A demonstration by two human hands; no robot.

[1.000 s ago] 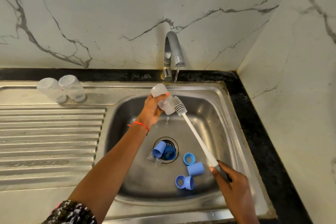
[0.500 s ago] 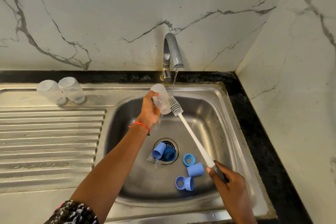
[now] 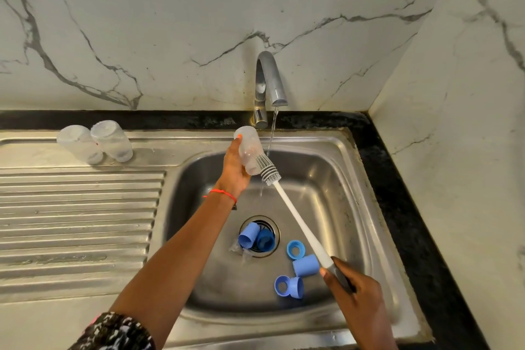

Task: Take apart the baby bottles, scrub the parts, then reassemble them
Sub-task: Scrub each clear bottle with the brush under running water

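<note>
My left hand (image 3: 234, 170) grips a clear bottle body (image 3: 249, 148) over the sink basin, its mouth tilted down to the right. My right hand (image 3: 358, 301) holds the grey handle of a white bottle brush (image 3: 298, 221). The brush's grey bristle head (image 3: 268, 169) lies against the bottle's mouth, just under the running water. Two more clear bottle bodies (image 3: 95, 140) stand upside down on the drainboard's back edge. Several blue caps and collar rings (image 3: 295, 267) lie on the sink floor, two of them on the drain (image 3: 257, 237), beside clear teats (image 3: 237, 248).
The steel tap (image 3: 268, 85) runs a thin stream into the steel sink (image 3: 355, 207). A ribbed drainboard (image 3: 76, 221) stretches to the left. Marble walls close in behind and on the right, with a black counter strip (image 3: 403, 207) along the sink.
The brush head has shifted up and left toward the bottle's mouth, and my left hand has tilted the bottle a little more upright. The parts in the sink have not moved.
</note>
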